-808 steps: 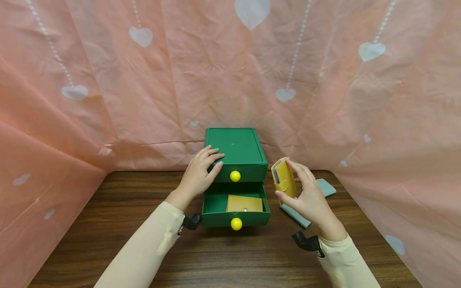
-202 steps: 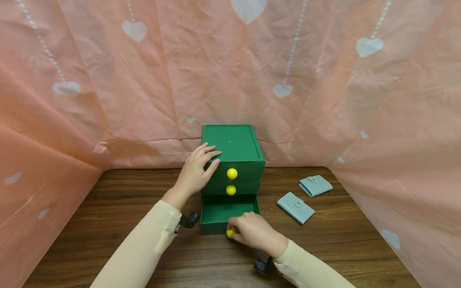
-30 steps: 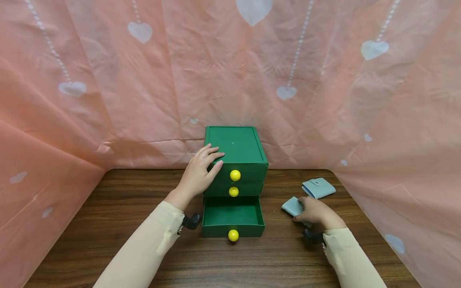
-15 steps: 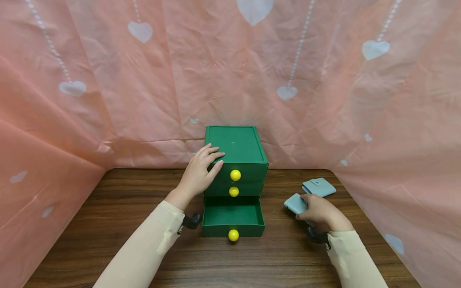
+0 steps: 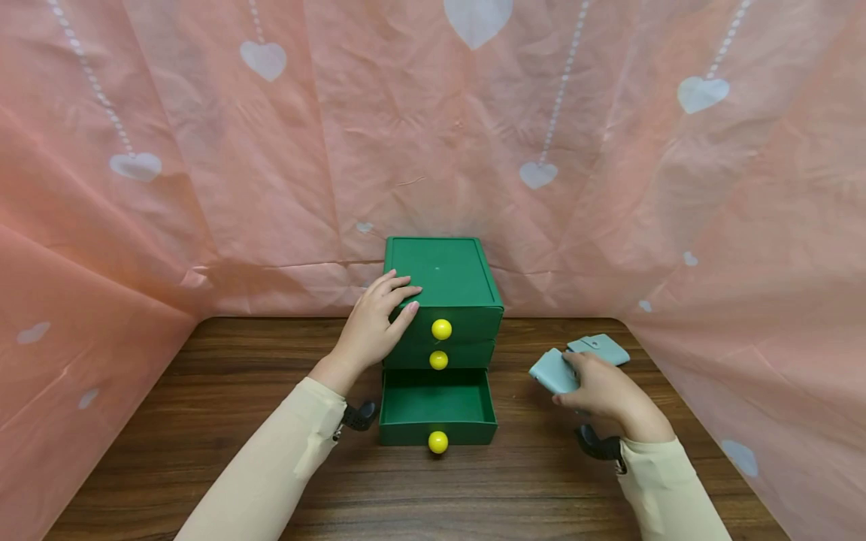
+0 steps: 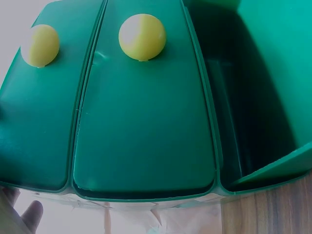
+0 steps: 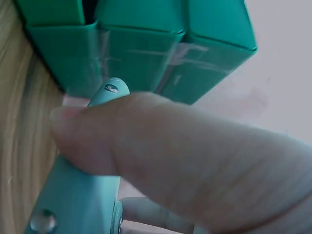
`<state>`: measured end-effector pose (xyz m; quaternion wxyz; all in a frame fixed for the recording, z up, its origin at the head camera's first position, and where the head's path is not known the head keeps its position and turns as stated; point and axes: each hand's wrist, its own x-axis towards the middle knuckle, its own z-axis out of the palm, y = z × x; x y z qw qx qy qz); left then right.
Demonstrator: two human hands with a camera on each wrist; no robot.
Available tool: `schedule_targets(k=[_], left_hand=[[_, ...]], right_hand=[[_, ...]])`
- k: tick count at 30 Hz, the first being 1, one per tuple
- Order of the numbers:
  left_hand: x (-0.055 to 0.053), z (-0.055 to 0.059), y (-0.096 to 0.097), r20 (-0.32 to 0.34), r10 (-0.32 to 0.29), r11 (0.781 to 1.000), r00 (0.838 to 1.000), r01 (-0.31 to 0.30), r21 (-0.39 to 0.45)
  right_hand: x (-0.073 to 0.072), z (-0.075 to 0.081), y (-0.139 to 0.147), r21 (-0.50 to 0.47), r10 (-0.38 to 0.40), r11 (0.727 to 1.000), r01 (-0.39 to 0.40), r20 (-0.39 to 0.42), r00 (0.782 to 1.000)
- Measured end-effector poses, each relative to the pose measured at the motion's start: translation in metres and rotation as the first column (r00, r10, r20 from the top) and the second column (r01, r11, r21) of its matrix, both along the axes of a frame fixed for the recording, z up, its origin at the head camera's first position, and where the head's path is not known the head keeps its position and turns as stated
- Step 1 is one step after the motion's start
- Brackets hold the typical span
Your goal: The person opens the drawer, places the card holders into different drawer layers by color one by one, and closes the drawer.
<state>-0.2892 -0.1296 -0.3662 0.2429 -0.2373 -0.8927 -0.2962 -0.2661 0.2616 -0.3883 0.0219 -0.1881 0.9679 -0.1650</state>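
In the head view my left hand (image 5: 370,324) rests on the left front edge of a green three-drawer cabinet (image 5: 443,274), its fingers spread on the top. My right hand (image 5: 609,391) pinches a light blue card holder (image 5: 555,371) between thumb and fingers, tilted and raised off the table. In the right wrist view the thumb (image 7: 131,131) lies across this card holder (image 7: 78,200), whose metal snaps show. The bottom drawer (image 5: 406,434) is pulled out and bare inside; the upper two are closed. The left wrist view shows the yellow knobs (image 6: 142,37) of those closed drawers.
A second light blue card holder (image 5: 604,349) with a snap strap lies on the table just behind my right hand. The brown wooden table (image 5: 271,421) meets a pink curtain (image 5: 325,150) with pale hearts at the back and sides.
The middle drawer, which held a yellow card holder, has been closed and the bottom one pulled out. My right hand has moved from its knob to a light blue card holder and lifted it.
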Motion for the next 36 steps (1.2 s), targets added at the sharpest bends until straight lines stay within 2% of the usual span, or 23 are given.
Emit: schedule_targets(k=[8,21,36], left_hand=[[-0.001,0.0,0.0,-0.005,-0.003,1.0,1.0,0.003,-0.001],[-0.002,0.0,-0.001,-0.004,-0.001,1.0,1.0,0.001,0.001],[-0.001,0.001,-0.001,0.003,0.004,1.0,1.0,-0.004,0.004]], right_hand=[[0.011,0.015,-0.009,0.0,-0.001,1.0,0.001,-0.091,0.996],[0.025,0.035,-0.026,-0.03,0.025,0.999,-0.03,-0.173,0.985],[0.031,0.038,-0.049,-0.063,0.093,0.992,-0.113,-0.261,0.961]])
